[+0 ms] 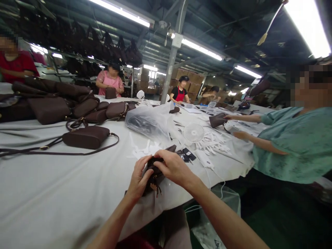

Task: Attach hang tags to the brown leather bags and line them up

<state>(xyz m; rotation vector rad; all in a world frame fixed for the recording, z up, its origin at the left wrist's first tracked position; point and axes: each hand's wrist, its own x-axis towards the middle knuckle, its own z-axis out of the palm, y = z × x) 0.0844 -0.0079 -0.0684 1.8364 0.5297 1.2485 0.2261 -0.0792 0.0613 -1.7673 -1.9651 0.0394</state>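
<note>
A dark brown handbag (158, 176) lies on the white-covered table near its front edge, partly hidden by my hands. My left hand (138, 176) grips its left side, thumb and fingers curled over the top edge. My right hand (172, 166) is closed on the upper part from the right, its thumb pressed close to the left one. A small tan tag and thin cords hang at the bag's front. Left of my hands lies another brown handbag (86, 137), its strap spread over the cloth. Black tags (188, 155) lie just beyond my right hand.
Several brown bags are piled at the left (49, 107). Clear plastic bags (151, 119), white strips (216, 140), a white fan (194, 133) and a white power strip (204, 159) lie ahead. A co-worker in green (293, 141) holds a brown bag at the right.
</note>
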